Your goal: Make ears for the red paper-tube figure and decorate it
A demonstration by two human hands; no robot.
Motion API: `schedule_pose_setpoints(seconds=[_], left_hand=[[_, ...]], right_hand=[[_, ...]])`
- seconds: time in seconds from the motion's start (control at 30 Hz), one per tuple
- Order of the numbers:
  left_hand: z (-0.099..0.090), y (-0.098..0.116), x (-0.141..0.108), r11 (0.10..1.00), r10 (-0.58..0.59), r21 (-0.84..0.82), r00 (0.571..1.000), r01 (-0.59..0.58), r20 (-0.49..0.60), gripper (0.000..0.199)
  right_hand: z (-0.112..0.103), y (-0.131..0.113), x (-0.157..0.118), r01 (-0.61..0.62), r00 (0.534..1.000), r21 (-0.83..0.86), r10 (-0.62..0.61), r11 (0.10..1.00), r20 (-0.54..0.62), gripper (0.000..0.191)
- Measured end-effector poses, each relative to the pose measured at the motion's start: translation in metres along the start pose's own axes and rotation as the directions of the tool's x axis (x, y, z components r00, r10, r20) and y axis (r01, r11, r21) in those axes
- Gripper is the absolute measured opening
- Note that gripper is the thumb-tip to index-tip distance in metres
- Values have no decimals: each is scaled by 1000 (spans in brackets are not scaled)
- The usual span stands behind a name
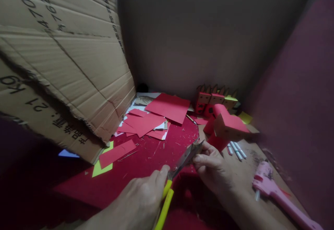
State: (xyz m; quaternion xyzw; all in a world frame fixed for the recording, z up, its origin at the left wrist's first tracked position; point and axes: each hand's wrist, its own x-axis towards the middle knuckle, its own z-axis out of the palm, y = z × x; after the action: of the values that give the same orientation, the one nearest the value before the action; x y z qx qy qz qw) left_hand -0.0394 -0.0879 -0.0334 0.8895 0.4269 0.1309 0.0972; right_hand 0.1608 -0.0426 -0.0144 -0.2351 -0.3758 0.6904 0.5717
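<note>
My L hand (142,191) grips the yellow-handled scissors (164,209) & my R hand (214,167) pinches a small, blurred scrap (199,150) at the blade tips, above the red surface (153,153), so best to brace the scrap, angle R fingertips clear of the blades & snip w/ short, slow bites

The person's left hand (146,191) and right hand (212,165) are showing bare – rounded knuckles on the left, a short thumbnail on the right. Both forearms (250,202) are also showing bare – finer skin detail is blurring.
</note>
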Motion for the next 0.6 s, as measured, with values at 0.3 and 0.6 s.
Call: schedule_pose_setpoints(seconds=[0.3, 0.6], left_hand=[[-9, 1, 1, 978, 64, 198, 998, -63, 2, 39], [-8, 2, -2, 993, 16, 113, 1000, -15, -10, 33]], right_hand=[[1, 0, -1, 7, 1000, 4, -7, 1000, -13, 20], [2, 1, 1, -14, 1000, -11, 14, 1000, -18, 18]])
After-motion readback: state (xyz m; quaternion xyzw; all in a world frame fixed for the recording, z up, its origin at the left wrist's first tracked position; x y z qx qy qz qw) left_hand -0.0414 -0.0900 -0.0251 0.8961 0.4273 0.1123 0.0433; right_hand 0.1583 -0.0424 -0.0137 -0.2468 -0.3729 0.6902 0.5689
